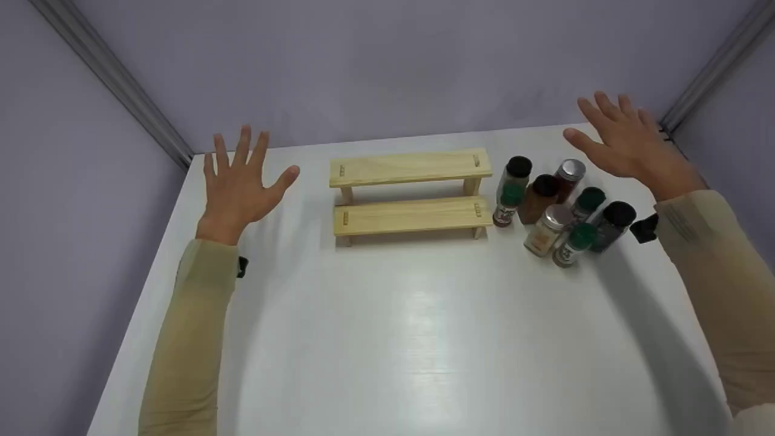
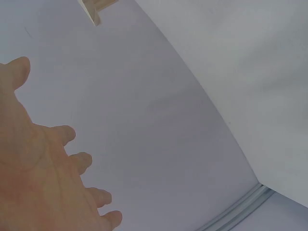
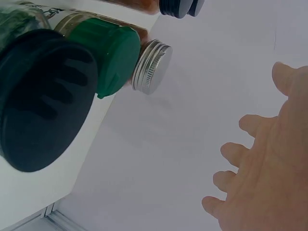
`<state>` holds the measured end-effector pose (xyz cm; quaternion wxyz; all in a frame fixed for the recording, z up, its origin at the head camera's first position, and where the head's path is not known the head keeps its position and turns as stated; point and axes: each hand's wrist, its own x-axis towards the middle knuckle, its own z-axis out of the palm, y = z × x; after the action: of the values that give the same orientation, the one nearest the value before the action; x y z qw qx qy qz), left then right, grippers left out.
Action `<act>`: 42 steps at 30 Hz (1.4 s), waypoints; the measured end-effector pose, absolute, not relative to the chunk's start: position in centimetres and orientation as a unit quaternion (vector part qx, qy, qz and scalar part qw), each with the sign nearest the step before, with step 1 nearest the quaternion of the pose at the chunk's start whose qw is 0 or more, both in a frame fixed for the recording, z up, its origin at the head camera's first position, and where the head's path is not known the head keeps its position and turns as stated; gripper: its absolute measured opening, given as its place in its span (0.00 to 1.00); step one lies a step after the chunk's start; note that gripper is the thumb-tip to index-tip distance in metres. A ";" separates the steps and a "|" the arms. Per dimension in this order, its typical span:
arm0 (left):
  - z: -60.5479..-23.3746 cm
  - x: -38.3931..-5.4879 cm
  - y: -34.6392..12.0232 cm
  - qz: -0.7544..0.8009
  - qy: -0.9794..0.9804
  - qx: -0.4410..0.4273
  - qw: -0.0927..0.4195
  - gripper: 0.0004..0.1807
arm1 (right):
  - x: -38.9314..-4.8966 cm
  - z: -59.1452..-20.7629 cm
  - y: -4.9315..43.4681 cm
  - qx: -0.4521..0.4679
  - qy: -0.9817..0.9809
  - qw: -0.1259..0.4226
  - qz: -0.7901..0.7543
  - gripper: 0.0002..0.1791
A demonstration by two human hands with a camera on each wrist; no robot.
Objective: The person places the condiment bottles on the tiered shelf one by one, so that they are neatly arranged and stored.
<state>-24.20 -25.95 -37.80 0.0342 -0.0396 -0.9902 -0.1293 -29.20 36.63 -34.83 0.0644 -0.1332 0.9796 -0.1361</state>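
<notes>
My left hand [image 1: 236, 191] is held over the left part of the table with fingers spread, holding nothing. My right hand [image 1: 629, 145], also with spread fingers and nothing in it, hovers at the back right, beyond a group of spice jars. Among these jars are a black-capped one [image 1: 516, 172], a green-capped one [image 1: 507, 206], a brown one with a dark lid [image 1: 539, 200] and a silver-lidded one [image 1: 547, 230]. In the right wrist view a large black lid [image 3: 48, 103] and a green cap [image 3: 113, 55] show close up, apart from the hand.
A two-step wooden rack, with an upper shelf [image 1: 412, 168] and a lower shelf [image 1: 412, 217], stands at the table's back middle, left of the jars. The white table [image 1: 387, 327] is bounded by a pale back wall [image 1: 393, 72] and side walls.
</notes>
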 end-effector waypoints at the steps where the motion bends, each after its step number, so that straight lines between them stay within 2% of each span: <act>1: -37.8 -24.2 -26.0 -0.129 -0.990 -0.039 0.034 0.57 | -29.2 -34.8 36.6 -0.133 0.980 0.063 -0.136 0.48; 11: -37.7 -23.6 -26.8 -0.134 -0.990 -0.014 0.042 0.57 | -29.0 -34.1 35.9 -0.143 0.979 0.042 -0.139 0.46; 21: -40.4 -22.1 -26.7 -0.235 -0.968 -0.006 0.088 0.53 | -27.4 -34.0 35.2 -0.156 0.971 -0.033 -0.177 0.43; 27: -43.1 -21.3 -25.8 -0.321 -0.945 0.017 0.054 0.50 | -25.8 -34.6 34.8 -0.185 0.948 -0.108 -0.237 0.38; 31: -44.9 -21.7 -24.3 -0.416 -0.909 0.015 0.014 0.47 | -24.2 -35.5 35.4 -0.197 0.931 -0.149 -0.269 0.34; 36: -47.0 -22.1 -22.0 -0.533 -0.845 0.017 -0.037 0.47 | -21.8 -36.5 36.6 -0.164 0.928 -0.151 -0.299 0.32; 42: -48.5 -21.8 -20.7 -0.637 -0.769 0.013 -0.054 0.45 | -19.7 -37.5 36.6 -0.167 0.917 -0.184 -0.311 0.31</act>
<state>-21.84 -20.71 -48.53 -0.0535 0.0133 -0.7688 -0.6371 -19.74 36.58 -37.49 -0.1841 -0.1675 0.9174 -0.3107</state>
